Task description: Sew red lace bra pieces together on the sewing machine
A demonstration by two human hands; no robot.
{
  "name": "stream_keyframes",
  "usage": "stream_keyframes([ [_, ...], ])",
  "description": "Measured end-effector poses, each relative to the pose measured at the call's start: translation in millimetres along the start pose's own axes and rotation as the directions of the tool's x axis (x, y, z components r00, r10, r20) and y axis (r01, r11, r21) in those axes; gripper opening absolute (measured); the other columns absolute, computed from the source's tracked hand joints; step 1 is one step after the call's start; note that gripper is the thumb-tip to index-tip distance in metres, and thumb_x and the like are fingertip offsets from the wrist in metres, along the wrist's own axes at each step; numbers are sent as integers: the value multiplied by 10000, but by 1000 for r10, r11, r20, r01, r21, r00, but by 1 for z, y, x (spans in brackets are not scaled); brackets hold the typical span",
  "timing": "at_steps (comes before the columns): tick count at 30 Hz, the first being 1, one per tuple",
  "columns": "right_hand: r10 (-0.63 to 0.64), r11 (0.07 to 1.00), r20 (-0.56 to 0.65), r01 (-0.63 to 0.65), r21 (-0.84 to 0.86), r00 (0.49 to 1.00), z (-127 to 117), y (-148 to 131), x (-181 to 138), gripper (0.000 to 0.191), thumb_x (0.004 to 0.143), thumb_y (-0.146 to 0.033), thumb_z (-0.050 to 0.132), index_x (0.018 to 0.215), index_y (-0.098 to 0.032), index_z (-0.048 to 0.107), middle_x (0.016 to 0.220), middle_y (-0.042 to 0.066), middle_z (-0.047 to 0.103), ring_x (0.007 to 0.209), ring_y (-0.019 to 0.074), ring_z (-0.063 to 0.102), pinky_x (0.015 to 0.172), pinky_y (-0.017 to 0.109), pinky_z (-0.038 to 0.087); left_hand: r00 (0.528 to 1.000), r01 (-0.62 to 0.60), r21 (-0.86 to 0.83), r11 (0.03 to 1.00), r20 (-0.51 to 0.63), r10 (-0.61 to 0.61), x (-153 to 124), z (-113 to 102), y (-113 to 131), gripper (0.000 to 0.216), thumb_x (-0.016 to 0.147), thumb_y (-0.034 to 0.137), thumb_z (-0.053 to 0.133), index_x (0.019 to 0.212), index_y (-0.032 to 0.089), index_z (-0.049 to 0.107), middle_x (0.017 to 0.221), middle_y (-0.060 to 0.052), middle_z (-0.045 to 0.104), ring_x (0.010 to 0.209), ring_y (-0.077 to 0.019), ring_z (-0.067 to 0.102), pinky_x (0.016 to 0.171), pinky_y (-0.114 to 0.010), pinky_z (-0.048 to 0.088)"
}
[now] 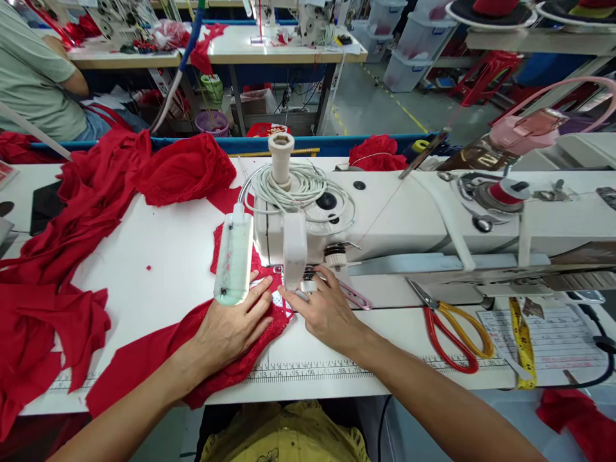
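A white sewing machine (385, 212) spans the table, its needle end at the middle of the view. Red fabric (192, 340) runs from the table's front edge up under that end. My left hand (235, 327) lies flat on the fabric, fingers stretched towards the needle area, partly behind a small lamp (233, 256). My right hand (330, 308) is close by the presser foot, thumb at the fabric's right edge. Its other fingers reach up behind the machine head, and whether they pinch anything is hidden. A patch of white with red lace shows between the hands.
Red cloth (91, 212) is heaped on the left. Scissors (455, 327), a yellow tape measure (523, 346) and a written sheet (558, 333) lie at the right. A pink-lidded bottle (510, 138) stands behind the machine. Another person (38, 77) sits at the far left.
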State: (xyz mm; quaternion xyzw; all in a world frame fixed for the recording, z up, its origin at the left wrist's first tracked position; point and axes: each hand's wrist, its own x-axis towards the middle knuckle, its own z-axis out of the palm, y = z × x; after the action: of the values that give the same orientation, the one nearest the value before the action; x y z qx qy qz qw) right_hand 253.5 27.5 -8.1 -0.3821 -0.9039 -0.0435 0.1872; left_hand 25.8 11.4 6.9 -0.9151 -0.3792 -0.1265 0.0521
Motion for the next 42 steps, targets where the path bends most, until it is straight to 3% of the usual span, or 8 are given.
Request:
stream_keyframes([
  [4,-2,1000,8,2,-2,1000,3,1,-1,437,794,8,526,1114,-220,717,895,69,679,922,242,528,1030,469,325,1000,1,-34,999,19,0,-2,1,-2,365,993,260,493,1314,124,601,1406,-148,598,1266,-334,552,1091,-603,389],
  [8,11,999,15,-12,52,1000,0,4,-4,469,798,-15,531,1179,-228,704,922,77,675,934,243,533,1016,475,340,1000,11,-54,999,20,-10,-1,0,-3,333,991,241,488,1286,180,630,1372,-138,626,1266,-344,560,1121,-728,259],
  [11,-61,994,-45,65,86,997,-7,7,-6,448,850,-55,544,1240,-236,673,917,62,679,961,230,548,1045,470,332,1000,27,-63,998,10,-27,-1,0,-2,315,992,251,496,1260,181,645,1307,-136,669,1278,-349,551,1128,-759,207],
  [15,-186,973,-135,202,114,973,-12,9,-4,270,915,-76,558,1101,-210,701,1018,26,717,892,171,563,1028,398,342,1000,26,-96,995,9,-25,-2,1,-2,338,995,252,493,1287,145,626,1284,-159,676,1282,-347,543,1124,-738,259],
  [21,-232,963,-148,248,102,961,-9,8,-1,216,946,-43,546,1012,-174,705,981,30,724,756,133,548,891,339,359,998,51,-155,987,-16,-54,-7,3,-5,393,995,184,448,1369,133,559,1312,-150,663,1283,-327,544,1128,-674,300],
  [25,-233,966,-173,249,76,957,-9,7,0,214,933,-23,555,978,-169,704,954,23,720,745,129,532,893,327,342,999,22,-197,980,-33,-29,-9,6,-8,465,985,121,407,1447,112,461,1378,-164,617,1322,-301,525,1090,-536,401],
  [31,-199,977,-165,210,49,966,-8,8,0,265,969,-44,492,941,-199,706,872,0,714,732,139,498,925,332,333,1000,22,-219,975,-7,-24,-10,7,-11,606,960,70,386,1554,131,284,1450,-147,559,1424,-293,423,1139,-544,356],
  [42,-169,980,-147,182,78,975,-7,9,1,313,968,-29,429,931,-195,691,856,-9,702,793,145,501,932,323,331,998,-23,-146,989,61,32,-11,8,-12,564,965,56,386,1524,97,329,1509,-156,491,1478,-333,321,1031,-478,454],
])
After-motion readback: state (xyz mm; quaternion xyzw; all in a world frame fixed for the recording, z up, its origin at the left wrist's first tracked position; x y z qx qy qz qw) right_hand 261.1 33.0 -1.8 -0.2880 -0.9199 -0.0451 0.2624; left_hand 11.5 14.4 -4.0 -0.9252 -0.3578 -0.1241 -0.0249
